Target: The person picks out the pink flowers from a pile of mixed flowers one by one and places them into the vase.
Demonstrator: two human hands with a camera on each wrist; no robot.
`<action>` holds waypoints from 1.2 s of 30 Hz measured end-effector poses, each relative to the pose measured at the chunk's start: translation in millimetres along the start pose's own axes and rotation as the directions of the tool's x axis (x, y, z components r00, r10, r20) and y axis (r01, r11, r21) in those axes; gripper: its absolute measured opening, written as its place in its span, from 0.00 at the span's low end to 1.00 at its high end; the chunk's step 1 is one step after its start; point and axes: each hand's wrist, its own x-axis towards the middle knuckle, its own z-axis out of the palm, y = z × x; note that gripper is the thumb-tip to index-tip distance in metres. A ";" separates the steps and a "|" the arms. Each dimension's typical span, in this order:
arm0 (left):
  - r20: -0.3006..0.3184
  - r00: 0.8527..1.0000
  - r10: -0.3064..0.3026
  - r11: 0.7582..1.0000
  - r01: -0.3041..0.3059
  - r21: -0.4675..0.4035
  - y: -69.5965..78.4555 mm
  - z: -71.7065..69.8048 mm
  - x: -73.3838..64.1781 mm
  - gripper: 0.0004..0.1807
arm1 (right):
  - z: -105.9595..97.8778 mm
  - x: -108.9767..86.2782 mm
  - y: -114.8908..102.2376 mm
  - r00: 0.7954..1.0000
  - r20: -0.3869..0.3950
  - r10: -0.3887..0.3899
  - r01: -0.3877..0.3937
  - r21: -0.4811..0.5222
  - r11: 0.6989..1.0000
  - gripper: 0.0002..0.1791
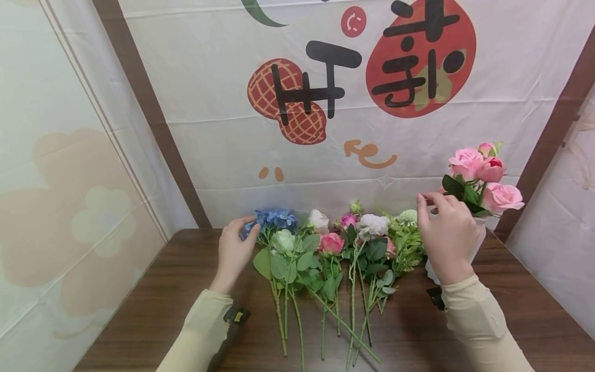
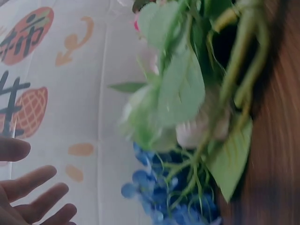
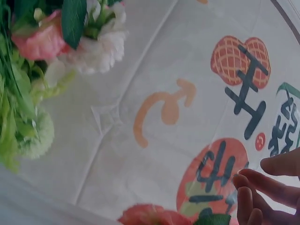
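My left hand [image 1: 234, 253] is beside the blue hydrangea [image 1: 280, 219] at the left end of a row of flowers. In the left wrist view its fingers [image 2: 35, 206] are spread apart with nothing between them. My right hand [image 1: 448, 240] is raised in front of a white vase [image 1: 479, 243], partly hiding it. Pink roses [image 1: 466, 164] with dark leaves stand in that vase. Seen from the right wrist, the right thumb and loosely bent fingers [image 3: 274, 185] hold nothing.
Between the hands, a white-green rose [image 1: 284, 241], a coral-pink rose [image 1: 331, 243], a white bloom [image 1: 373, 226] and green foliage [image 1: 406, 243] lie on the brown wooden table [image 1: 186, 258], stems toward me. A printed cloth [image 1: 209, 129] hangs behind.
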 end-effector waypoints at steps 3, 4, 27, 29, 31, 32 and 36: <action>0.025 1.000 0.000 1.000 0.001 -0.022 7.2 9.6 1.7 0.17 | 7.0 -4.2 -0.6 0.999 0.036 -0.027 0.026 0.017 0.999 0.14; 0.031 1.000 0.001 1.000 0.000 -0.026 9.4 13.2 2.5 0.17 | 9.4 -5.6 -0.8 0.998 0.047 -0.031 0.030 0.017 0.999 0.14; 0.205 0.979 -0.016 0.999 0.006 0.053 61.2 93.5 -2.3 0.15 | 59.1 -43.3 1.0 0.909 0.409 0.077 -0.068 -0.038 0.997 0.15; 0.252 0.967 -0.045 0.996 0.025 0.080 64.5 98.5 -2.9 0.15 | 61.5 -44.8 0.8 0.898 0.432 0.088 -0.077 -0.044 0.996 0.15; 0.302 0.950 -0.082 0.992 0.050 0.114 67.0 103.0 -3.3 0.14 | 63.0 -46.0 0.3 0.884 0.458 0.096 -0.083 -0.049 0.995 0.15; 0.325 0.941 -0.094 0.991 0.056 0.125 68.0 105.1 -3.6 0.13 | 63.5 -46.6 0.0 0.878 0.468 0.099 -0.087 -0.048 0.995 0.15; 0.422 0.896 -0.136 0.983 0.068 0.172 71.6 112.6 -5.1 0.09 | 64.2 -48.4 -1.0 0.869 0.485 0.099 -0.087 -0.047 0.995 0.14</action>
